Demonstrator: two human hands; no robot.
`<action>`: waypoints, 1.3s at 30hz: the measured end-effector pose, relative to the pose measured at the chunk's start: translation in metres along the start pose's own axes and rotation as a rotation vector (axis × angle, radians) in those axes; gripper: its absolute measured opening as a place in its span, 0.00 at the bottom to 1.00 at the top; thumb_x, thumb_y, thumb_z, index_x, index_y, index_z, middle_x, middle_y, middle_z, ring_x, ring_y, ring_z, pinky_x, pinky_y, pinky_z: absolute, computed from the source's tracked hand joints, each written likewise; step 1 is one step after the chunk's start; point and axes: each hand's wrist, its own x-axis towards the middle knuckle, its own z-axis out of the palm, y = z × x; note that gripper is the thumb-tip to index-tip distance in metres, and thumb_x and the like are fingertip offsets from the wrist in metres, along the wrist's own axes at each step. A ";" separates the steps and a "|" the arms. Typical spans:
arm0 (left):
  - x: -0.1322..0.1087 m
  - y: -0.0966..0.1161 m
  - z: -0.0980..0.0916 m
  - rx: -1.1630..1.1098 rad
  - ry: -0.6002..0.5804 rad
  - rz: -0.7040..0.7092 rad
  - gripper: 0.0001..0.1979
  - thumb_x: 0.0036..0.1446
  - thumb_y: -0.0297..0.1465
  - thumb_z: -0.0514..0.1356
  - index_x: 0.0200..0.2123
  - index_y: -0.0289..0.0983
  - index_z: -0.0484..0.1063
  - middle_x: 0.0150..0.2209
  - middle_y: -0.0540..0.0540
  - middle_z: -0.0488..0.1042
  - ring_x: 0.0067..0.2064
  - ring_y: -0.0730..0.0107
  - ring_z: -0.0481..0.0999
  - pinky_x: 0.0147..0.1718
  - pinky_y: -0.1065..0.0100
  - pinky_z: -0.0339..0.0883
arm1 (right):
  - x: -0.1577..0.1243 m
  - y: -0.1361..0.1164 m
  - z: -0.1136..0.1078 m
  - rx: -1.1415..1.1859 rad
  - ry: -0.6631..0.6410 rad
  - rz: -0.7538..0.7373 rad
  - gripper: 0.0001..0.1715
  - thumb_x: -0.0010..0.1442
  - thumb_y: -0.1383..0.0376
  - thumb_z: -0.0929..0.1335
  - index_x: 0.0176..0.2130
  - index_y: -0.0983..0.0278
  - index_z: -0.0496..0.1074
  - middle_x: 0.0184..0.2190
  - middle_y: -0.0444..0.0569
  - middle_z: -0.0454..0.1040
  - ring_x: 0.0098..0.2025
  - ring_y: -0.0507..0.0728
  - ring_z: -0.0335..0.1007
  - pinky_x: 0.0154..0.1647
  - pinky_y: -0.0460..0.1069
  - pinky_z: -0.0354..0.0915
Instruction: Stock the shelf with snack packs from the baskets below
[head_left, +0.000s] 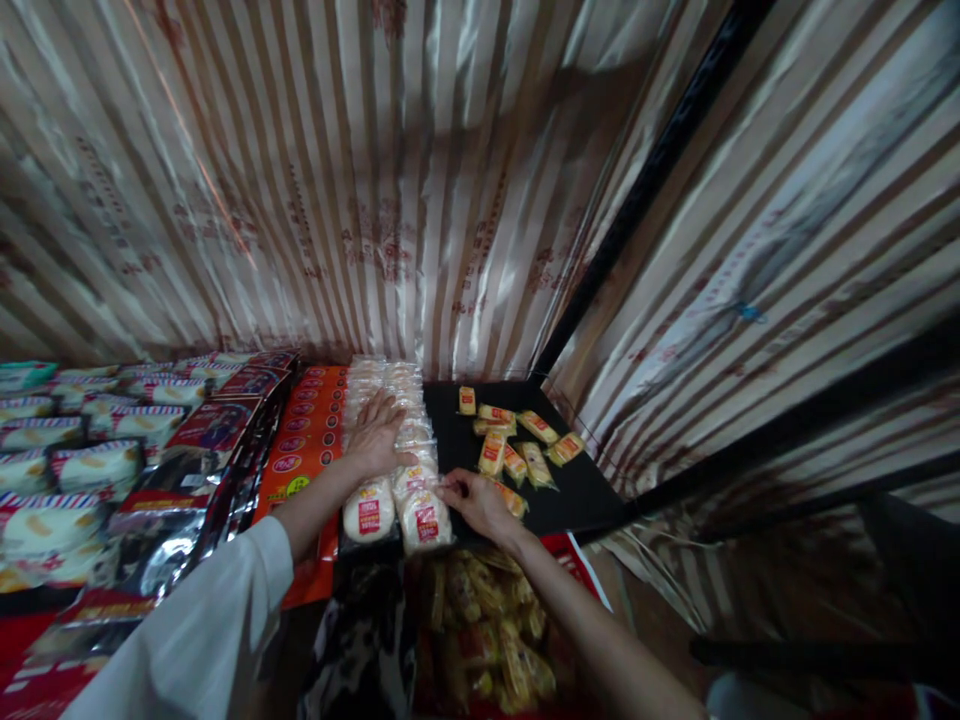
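Observation:
Two rows of round white crackers in clear wrappers (369, 510) with red labels run back from the table's front edge. My left hand (375, 435) lies over these rows, fingers spread, palm down. At the right row's near end, my right hand (476, 500) has its thumb and fingers pinched together at the edge of a wrapped cracker (426, 520); whether it grips the wrapper is hard to make out. Several small yellow packets (536, 465) lie loosely on a black surface (450, 440) right of the rows, one partly behind my right hand.
Orange packages (300, 440) adjoin the rows on the left, then dark red packs (202, 440) and white snack bags (90, 465). A container of yellow packets (487, 640) sits below my right forearm. Striped sheeting (390, 180) and a dark pole (645, 200) stand behind.

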 end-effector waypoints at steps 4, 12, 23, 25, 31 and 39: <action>-0.001 0.001 0.000 0.004 0.001 -0.022 0.41 0.45 0.49 0.60 0.59 0.34 0.57 0.65 0.37 0.47 0.66 0.51 0.33 0.61 0.51 0.38 | 0.001 -0.001 0.005 0.005 0.093 0.040 0.13 0.54 0.56 0.65 0.29 0.63 0.71 0.23 0.43 0.71 0.26 0.52 0.65 0.26 0.45 0.57; -0.002 0.003 0.002 -0.003 0.022 -0.015 0.40 0.44 0.47 0.62 0.58 0.34 0.58 0.65 0.37 0.48 0.66 0.50 0.34 0.62 0.51 0.40 | 0.007 -0.012 0.008 -0.021 0.227 0.009 0.13 0.55 0.56 0.63 0.28 0.62 0.69 0.22 0.45 0.71 0.25 0.53 0.65 0.26 0.46 0.57; -0.009 0.039 0.006 -0.097 0.229 0.059 0.21 0.54 0.37 0.56 0.49 0.32 0.69 0.61 0.37 0.57 0.66 0.50 0.41 0.61 0.50 0.47 | 0.009 -0.011 0.012 0.045 0.238 -0.031 0.10 0.55 0.61 0.62 0.26 0.61 0.66 0.18 0.43 0.70 0.22 0.53 0.66 0.26 0.45 0.59; -0.015 0.054 0.010 -0.133 0.338 0.111 0.17 0.56 0.32 0.53 0.47 0.32 0.70 0.60 0.37 0.58 0.66 0.51 0.41 0.60 0.48 0.50 | 0.010 -0.011 0.013 0.034 0.254 -0.038 0.09 0.55 0.62 0.62 0.25 0.61 0.66 0.18 0.43 0.70 0.23 0.53 0.67 0.25 0.45 0.59; -0.059 0.087 0.037 -0.162 0.576 0.089 0.15 0.56 0.22 0.49 0.41 0.32 0.72 0.56 0.37 0.60 0.64 0.54 0.48 0.58 0.51 0.57 | 0.010 -0.016 0.012 0.109 0.254 -0.082 0.09 0.54 0.61 0.62 0.25 0.61 0.66 0.19 0.43 0.70 0.21 0.52 0.66 0.24 0.45 0.60; -0.094 0.099 0.082 -0.013 0.629 -0.054 0.16 0.53 0.19 0.49 0.43 0.30 0.71 0.52 0.36 0.65 0.59 0.53 0.58 0.54 0.52 0.63 | 0.012 -0.009 0.018 0.297 0.140 -0.081 0.16 0.55 0.52 0.62 0.27 0.61 0.65 0.18 0.43 0.69 0.19 0.54 0.67 0.22 0.47 0.62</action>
